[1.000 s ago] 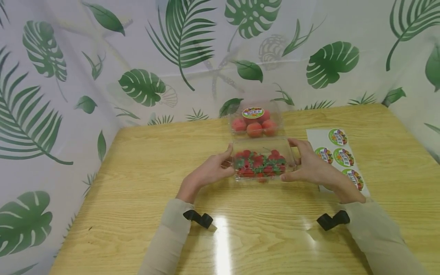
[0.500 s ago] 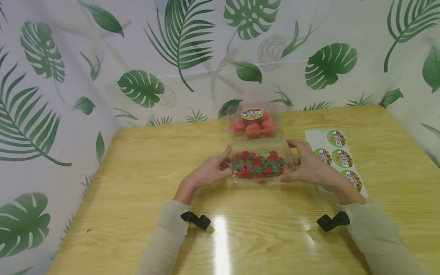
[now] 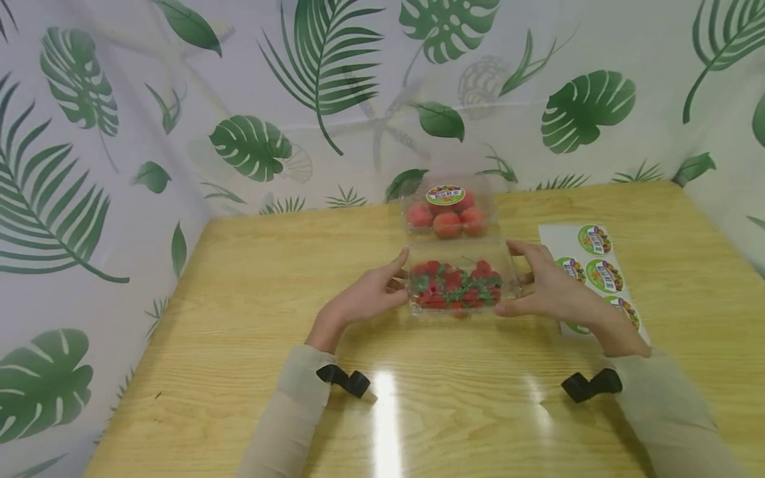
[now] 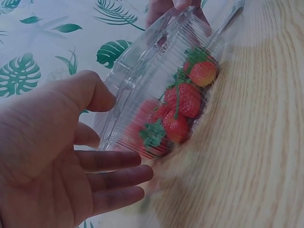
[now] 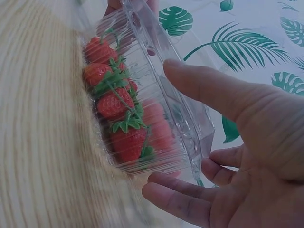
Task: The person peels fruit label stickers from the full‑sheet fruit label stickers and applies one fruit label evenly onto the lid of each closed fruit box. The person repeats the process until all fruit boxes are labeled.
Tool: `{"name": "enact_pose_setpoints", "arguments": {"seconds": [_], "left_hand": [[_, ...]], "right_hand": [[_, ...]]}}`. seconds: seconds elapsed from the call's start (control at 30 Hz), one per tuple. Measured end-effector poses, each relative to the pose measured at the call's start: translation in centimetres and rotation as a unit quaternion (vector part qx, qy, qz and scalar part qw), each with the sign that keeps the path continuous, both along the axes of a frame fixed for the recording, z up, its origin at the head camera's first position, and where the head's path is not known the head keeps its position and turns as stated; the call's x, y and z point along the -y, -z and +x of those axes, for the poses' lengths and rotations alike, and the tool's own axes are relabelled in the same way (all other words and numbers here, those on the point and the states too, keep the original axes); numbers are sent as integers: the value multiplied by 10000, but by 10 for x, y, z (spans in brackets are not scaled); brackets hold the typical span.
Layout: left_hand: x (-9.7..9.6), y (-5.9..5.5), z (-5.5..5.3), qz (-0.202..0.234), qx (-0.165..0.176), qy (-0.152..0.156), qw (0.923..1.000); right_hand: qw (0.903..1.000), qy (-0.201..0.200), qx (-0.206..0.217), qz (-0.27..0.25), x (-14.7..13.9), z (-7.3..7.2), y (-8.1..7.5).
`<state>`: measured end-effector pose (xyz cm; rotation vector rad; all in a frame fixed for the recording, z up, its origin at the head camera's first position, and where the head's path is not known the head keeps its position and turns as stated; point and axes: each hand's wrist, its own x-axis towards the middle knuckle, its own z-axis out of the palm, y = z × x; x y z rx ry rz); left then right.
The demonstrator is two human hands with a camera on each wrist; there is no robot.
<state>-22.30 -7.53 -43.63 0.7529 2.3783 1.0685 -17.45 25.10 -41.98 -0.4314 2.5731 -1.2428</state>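
A clear plastic clamshell box (image 3: 466, 251) of strawberries (image 3: 454, 282) stands on the wooden table in the head view, one hand at each end. My left hand (image 3: 373, 292) holds its left end. In the left wrist view the thumb (image 4: 102, 97) and forefinger meet the rim, while the other fingers stretch out past the lower corner. My right hand (image 3: 546, 285) spans the right end with thumb and fingers spread. The right wrist view has the thumb (image 5: 190, 78) along the rim and fingertips by the end wall. The lid lies over the strawberries.
Behind stands a second clear box with peach-like fruit (image 3: 447, 224) and a round label (image 3: 445, 194) on its lid. A white sheet (image 3: 552, 236) with several round stickers (image 3: 605, 275) lies to the right, partly under my right forearm. A leaf-patterned cloth (image 3: 358, 66) rises behind the table.
Both hands stay at the ends of the strawberry box, and the box keeps its place on the table. The whole view shifts slightly with the head.
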Motion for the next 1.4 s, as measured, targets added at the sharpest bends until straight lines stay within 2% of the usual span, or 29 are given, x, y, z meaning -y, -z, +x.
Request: {"name": "enact_pose_setpoints", "arguments": {"seconds": [0.27,0.73,0.97,1.4], "left_hand": [[-1,0,-5,8,-193,-24,9998],[2,1,-2,-21,-238,-106,9997],[1,-1,0,24,-128,-57,9999],[-2,1,1,-24,-123,2,9999]], "right_hand": [[9998,-149,-41,-121,-4,1,-2],[9989,-235,70,-409,-6,0,-9],[9989,-246,60,-391,-8,1,-7],[9995,-206,-6,-235,-15,3,-6]]}}
